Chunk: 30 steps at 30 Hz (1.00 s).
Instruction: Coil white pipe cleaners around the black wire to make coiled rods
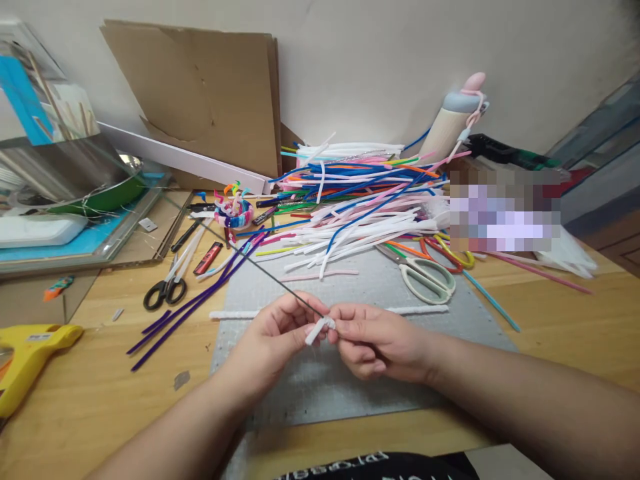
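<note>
Both my hands meet over the grey mat (295,400). Between my left hand (283,333) and my right hand (377,340) is a short white fuzzy stem (318,328), bent where the fingertips pinch it. A thin dark green rod (260,267) runs from the white piece up to the upper left, past my left fingers. My left fingers are closed near the rod's end and the white piece. My right thumb and index finger pinch the white piece's right end, the other fingers curled. A long white stem (423,309) lies on the mat behind my hands.
Behind the mat is a heap of coloured stems (370,227). Green-handled scissors (429,280) lie right, black scissors (165,293) and purple stems (193,303) left. A yellow glue gun (30,360) is far left, a bottle (445,127) back right, cardboard (200,100) behind.
</note>
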Each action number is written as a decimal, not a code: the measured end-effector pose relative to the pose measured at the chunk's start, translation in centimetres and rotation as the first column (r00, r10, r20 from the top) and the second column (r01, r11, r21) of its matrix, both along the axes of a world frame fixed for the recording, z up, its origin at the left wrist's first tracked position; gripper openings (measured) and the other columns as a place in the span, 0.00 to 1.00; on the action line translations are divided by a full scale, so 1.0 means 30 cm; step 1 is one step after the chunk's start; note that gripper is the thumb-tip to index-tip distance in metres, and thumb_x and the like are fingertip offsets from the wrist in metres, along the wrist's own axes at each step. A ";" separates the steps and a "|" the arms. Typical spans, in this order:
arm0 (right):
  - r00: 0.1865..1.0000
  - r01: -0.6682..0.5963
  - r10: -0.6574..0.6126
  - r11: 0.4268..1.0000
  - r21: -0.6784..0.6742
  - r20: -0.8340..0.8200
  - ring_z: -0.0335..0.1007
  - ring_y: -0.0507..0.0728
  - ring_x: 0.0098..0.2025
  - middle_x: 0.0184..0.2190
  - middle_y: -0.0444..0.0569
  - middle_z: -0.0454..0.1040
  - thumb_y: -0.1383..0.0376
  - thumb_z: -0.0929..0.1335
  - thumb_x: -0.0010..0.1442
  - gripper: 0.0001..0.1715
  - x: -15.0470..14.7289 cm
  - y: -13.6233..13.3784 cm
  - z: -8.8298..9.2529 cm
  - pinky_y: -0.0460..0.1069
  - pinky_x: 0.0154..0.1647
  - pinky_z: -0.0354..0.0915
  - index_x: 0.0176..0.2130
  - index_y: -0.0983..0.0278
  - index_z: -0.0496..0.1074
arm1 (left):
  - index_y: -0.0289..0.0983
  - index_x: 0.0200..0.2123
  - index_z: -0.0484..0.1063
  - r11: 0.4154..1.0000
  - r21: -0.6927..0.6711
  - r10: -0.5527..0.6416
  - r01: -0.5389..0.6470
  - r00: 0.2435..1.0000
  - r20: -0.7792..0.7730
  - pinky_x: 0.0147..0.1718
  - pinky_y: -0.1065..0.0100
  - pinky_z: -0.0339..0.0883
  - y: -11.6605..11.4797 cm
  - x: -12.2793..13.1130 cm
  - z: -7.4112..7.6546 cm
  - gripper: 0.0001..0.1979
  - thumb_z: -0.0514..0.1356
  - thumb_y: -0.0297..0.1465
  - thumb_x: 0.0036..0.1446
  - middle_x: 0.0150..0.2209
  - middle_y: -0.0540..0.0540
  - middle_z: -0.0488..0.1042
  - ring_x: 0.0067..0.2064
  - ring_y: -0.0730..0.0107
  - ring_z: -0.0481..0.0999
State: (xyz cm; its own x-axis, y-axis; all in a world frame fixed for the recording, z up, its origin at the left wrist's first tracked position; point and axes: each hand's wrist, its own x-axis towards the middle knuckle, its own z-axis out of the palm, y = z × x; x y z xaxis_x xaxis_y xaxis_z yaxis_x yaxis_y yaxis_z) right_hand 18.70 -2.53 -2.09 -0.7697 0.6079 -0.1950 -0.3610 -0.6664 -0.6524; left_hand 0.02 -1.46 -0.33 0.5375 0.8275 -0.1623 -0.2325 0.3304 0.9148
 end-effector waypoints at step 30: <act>0.994 0.063 -0.061 0.998 -0.020 0.091 0.41 0.43 0.09 0.09 0.34 0.56 0.60 0.63 0.61 0.13 0.000 0.010 -0.012 0.39 0.11 0.42 0.31 0.68 0.67 | 0.36 0.28 0.77 0.952 0.250 0.265 -0.178 0.888 -0.376 0.26 0.73 0.61 0.039 -0.023 0.035 0.06 0.68 0.31 0.44 0.25 0.49 0.74 0.28 0.73 0.69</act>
